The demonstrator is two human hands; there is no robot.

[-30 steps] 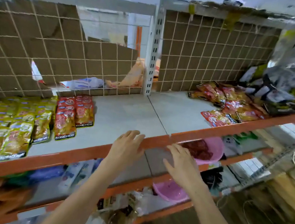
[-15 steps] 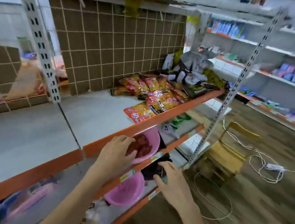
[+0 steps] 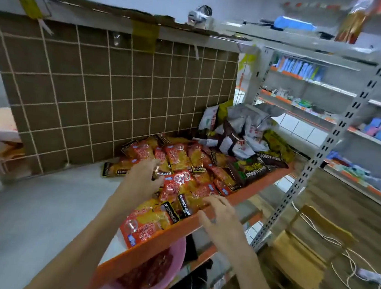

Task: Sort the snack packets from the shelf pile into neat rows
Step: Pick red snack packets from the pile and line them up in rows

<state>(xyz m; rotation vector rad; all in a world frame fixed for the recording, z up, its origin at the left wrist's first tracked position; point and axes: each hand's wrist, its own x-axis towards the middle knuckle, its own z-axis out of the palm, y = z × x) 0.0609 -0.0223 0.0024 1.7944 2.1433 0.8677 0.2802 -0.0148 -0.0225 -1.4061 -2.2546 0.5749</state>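
Reaching over the shelf (image 3: 40, 202) from the head view, I take the red-and-orange packet pile (image 3: 182, 167) as my landmark. Left of the pile, the grey shelf board is bare, backed by a brown gridded panel (image 3: 94, 99). My left hand (image 3: 143, 178) sits at the pile's left edge, fingers bent down onto the packets; whether they pinch one I cannot tell, blur hides it. Nearest me, below the pile, a single red packet (image 3: 143, 227) lies at the orange shelf lip (image 3: 247, 197), partly overhanging it. My right hand (image 3: 220, 214) is at the pile's front-right, by the lip, fingers loosely curved and spread, fingertips touching a black-striped packet (image 3: 183, 206); nothing is gripped. Behind and right of the pile are dark green and brown packets (image 3: 251, 169), then crumpled white-and-grey bags (image 3: 241, 131) against the upright post. Under the pile, one shelf down, a pink bowl (image 3: 169, 269) holds something dark red. Far right of the pile, white cords (image 3: 360, 280) lie on the wood floor.
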